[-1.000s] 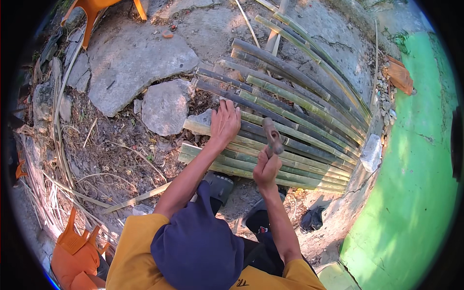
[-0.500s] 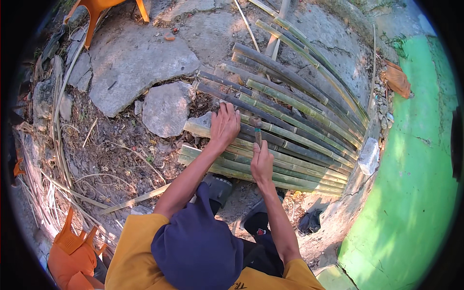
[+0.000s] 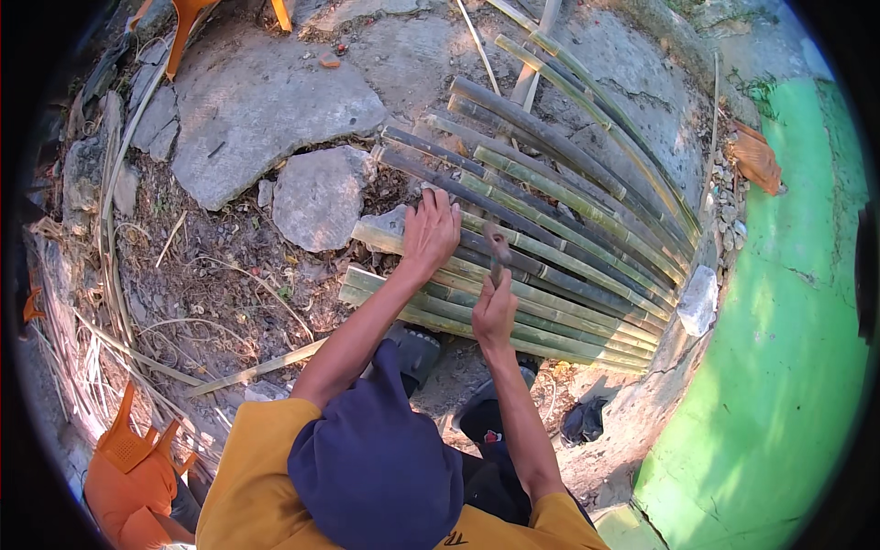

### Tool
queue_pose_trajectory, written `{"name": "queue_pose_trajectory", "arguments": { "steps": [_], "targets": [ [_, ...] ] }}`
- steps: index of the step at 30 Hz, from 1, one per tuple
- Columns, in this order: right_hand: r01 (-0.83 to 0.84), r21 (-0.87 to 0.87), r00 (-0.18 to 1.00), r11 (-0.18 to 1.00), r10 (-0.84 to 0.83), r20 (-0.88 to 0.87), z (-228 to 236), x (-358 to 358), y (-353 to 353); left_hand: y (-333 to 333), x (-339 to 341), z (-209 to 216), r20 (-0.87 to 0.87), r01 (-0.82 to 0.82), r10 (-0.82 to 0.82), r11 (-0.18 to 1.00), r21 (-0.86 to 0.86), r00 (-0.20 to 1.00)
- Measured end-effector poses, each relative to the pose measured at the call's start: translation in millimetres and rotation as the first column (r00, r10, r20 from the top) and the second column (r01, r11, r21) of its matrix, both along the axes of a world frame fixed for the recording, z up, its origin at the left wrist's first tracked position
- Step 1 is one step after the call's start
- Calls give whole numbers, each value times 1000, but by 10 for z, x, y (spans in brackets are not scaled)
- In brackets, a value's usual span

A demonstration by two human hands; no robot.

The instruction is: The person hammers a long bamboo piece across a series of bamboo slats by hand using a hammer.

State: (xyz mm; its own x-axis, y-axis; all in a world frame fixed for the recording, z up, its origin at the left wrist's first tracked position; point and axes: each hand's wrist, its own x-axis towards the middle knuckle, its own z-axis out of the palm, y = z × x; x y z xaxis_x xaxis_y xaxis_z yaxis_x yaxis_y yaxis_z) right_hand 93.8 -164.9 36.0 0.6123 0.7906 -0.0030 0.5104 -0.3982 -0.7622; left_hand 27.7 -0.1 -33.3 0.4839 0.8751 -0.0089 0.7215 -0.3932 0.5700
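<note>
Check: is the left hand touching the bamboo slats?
Touching. The head view shows the left hand pressed palm-down, fingers spread, on the bamboo slats.

Outdoor work yard: bare dirt, flat stones [image 3: 266, 119], split bamboo poles [image 3: 550, 220], green painted wall [image 3: 788, 367].

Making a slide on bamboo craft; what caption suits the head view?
Left hand presses on split bamboo strips while right hand grips a hammer.
</note>
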Motion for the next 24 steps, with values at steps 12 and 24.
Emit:
{"name": "queue_pose_trajectory", "arguments": {
  "steps": [12, 24],
  "targets": [
    [-68, -274, 996, 959, 81, 38, -175, 32, 65, -20, 15, -6, 0, 0, 0, 999, -49, 1000],
    [-5, -275, 999, 961, 18, 44, -56, -67, 230, -51, -61, -116, 1, -7, 7, 999, -33, 1000]
  ]
}}
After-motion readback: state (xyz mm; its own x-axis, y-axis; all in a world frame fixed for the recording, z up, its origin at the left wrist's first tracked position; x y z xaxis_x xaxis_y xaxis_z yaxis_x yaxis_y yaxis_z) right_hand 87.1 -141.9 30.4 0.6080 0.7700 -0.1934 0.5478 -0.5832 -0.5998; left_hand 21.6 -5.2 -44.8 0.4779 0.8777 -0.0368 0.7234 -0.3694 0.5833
